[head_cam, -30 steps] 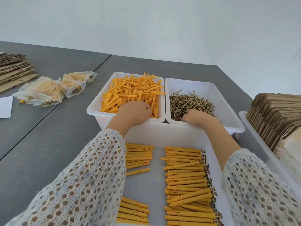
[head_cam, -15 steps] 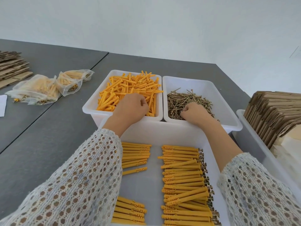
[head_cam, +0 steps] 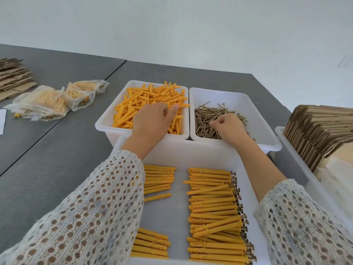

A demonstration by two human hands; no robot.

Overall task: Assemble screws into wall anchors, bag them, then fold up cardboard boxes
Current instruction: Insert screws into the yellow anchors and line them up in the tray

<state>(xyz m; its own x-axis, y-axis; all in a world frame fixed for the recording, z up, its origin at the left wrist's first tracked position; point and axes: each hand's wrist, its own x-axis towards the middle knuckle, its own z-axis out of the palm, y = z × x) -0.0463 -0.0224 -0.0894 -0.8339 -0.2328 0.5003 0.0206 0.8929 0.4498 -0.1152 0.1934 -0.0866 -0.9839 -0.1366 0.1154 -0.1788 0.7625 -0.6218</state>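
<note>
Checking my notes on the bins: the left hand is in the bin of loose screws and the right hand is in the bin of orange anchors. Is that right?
Not quite: the head view shows them swapped. The left hand is in the bin of orange anchors, and the right hand is in the bin of loose screws.

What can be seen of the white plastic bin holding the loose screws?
The white plastic bin of screws is a rectangular, slightly translucent tub with a rolled rim and sloped walls. It stands upright on the grey table, side by side with the white bin of yellow anchors. Thin brass-coloured screws lie heaped towards its left side; its right part is bare. The right hand reaches in, fingers curled on the heap.
</note>
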